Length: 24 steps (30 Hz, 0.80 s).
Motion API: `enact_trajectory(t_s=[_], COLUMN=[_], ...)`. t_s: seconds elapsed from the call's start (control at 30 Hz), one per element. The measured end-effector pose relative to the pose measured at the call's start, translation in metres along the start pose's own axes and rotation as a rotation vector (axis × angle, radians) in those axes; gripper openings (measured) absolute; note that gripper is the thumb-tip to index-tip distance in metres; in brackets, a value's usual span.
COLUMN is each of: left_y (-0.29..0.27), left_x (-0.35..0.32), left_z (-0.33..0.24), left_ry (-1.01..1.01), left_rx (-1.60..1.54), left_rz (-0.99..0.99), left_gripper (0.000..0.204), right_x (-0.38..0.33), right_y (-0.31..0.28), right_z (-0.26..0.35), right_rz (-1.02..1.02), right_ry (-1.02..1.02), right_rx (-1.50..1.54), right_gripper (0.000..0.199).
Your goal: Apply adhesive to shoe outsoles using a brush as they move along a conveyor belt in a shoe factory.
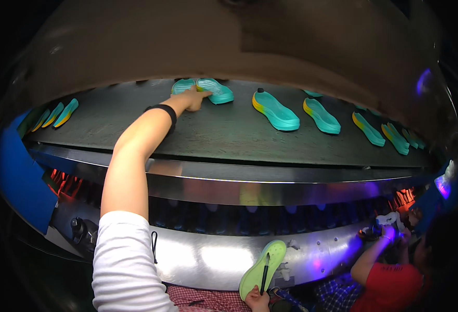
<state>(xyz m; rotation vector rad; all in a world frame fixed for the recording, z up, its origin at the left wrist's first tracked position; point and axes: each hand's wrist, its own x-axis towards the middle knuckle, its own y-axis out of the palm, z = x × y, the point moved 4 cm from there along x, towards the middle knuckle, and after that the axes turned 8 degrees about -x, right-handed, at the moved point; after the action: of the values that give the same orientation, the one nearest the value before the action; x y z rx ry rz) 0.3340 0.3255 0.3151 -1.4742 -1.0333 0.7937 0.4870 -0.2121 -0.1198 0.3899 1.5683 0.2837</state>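
Note:
My left hand [191, 98] reaches far over a dark conveyor belt, a black band round its wrist. It is open, with a finger or thumb stretched to the right onto a teal shoe sole [221, 94]. A second teal sole [182, 85] lies just beyond the hand, partly covered by it; whether the other fingers touch it is hidden. Low in the middle, my right hand [257, 300] is closed round a black-handled brush [265, 274] and the heel end of a lime-green shoe sole [276, 255]. The brush lies along the sole's upper face.
More teal soles with yellow sides [275, 111] lie along the conveyor belt [213, 138]. A metal ledge [229, 262] runs below it, with red-glowing openings at both ends. A co-worker in red [392, 286] sits at the right. A dark bottle-like object [83, 231] stands at the left.

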Motion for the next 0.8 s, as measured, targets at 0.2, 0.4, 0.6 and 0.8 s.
enact_trajectory(t_s=[0.2,0.4,0.6,0.8], left_y=[-0.005,-0.007,0.002,-0.009], left_x=[-0.002,-0.027,-0.065,-0.121], left_z=[0.001,-0.051,-0.119,-0.096], left_ry=[0.017,0.204,0.461,0.309], left_rx=[-0.06,-0.042,-0.172,0.096], left_rz=[0.119,0.077,0.132,0.063], left_gripper=[0.066,0.048,0.045,0.032], right_x=[0.026,-0.02,-0.073,-0.062], right_y=[-0.023,0.005,0.039,0.046], right_z=[0.003,0.004,0.013,0.037], right_rz=[-0.062,-0.138,-0.115,0.082], right_ry=[0.039,-0.299,-0.849,-1.305], right_rx=[0.128,0.039,-0.325,-0.772], right_gripper=[0.061,0.054,0.044,0.033])
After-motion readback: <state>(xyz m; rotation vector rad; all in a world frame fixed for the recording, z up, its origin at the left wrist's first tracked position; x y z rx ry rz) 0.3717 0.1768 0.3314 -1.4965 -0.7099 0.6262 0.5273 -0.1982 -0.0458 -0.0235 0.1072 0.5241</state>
